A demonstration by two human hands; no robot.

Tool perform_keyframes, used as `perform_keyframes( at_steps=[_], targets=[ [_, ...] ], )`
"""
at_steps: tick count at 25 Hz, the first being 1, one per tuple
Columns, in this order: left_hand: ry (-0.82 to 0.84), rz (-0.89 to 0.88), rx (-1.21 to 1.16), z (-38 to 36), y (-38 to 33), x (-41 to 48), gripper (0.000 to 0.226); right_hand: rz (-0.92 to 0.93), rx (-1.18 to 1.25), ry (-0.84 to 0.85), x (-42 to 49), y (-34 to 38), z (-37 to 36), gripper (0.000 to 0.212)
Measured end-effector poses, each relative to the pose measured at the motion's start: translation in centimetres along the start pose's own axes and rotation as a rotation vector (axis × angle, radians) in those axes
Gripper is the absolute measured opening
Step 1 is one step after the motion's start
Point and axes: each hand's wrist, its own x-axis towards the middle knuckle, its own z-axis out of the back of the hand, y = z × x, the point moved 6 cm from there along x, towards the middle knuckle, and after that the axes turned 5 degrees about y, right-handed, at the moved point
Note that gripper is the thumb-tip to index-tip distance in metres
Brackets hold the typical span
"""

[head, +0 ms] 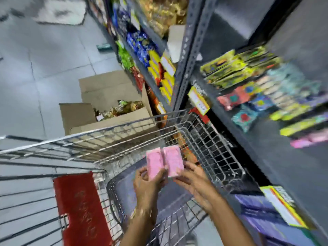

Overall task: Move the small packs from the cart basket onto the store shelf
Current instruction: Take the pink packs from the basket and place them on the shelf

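Two small pink packs (164, 160) are held side by side above the wire cart basket (209, 148). My left hand (147, 183) grips the left pack from below, and my right hand (193, 181) grips the right pack at its lower edge. Under my hands lies the basket's grey bottom (124, 190). The dark store shelf (276, 148) stands to the right, with rows of colourful small packs (252, 82) on it and a few pink ones (308, 139) at its near end. The whole view is blurred by motion.
A red flap (79, 206) hangs on the cart's near side. An open cardboard box (110, 110) of wrapped goods stands on the tiled floor beyond the cart. More shelves with blue and yellow packs (150, 55) run away up the aisle. Yellow price tags (198, 100) stick out from the shelf edges.
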Motion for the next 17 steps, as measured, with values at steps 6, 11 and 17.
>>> perform_keyframes(
  at_steps=[6,11,17],
  targets=[
    [0.542,-0.232,0.256,-11.6,-3.6,-13.7,0.065,0.561,0.206,-0.376,-18.5,4.7,6.5,0.066],
    [1.048,-0.288,0.387,-23.1,0.7,-23.9,0.074,0.865,0.311,-0.794,-32.2,4.0,14.8,0.077],
    [1.318,-0.352,0.608,-32.8,10.0,-33.2,0.061,0.856,0.277,-0.98,-41.5,1.4,26.8,0.066]
  ],
)
